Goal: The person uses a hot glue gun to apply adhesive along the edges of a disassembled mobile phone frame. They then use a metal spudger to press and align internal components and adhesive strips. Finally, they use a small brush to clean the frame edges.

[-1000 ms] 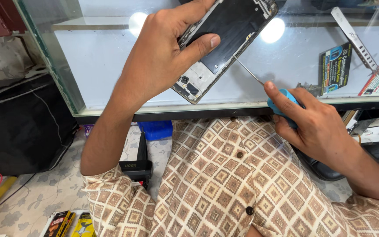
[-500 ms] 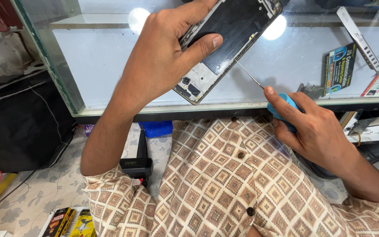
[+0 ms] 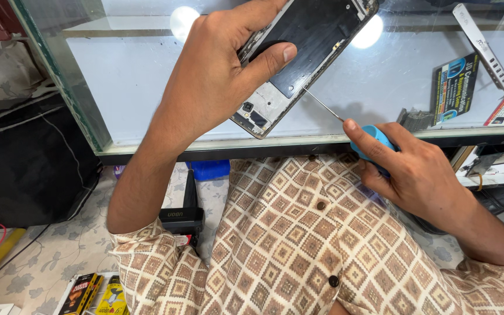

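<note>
The left hand [image 3: 205,87] is clenching an opened phone [image 3: 298,55], back cover off, tilted above the glass tabletop [image 3: 147,76], thumb pressing across its frame. The right hand [image 3: 415,175] is grasping a blue-handled screwdriver [image 3: 368,140], tip touching the phone's lower edge. Keeping the shaft squarely in the screw head and the phone braced is likely preventing slipping

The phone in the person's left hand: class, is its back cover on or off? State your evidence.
Off. The phone in the left hand shows bare inner frame and camera parts; the right hand puts a screwdriver tip to it.
</note>
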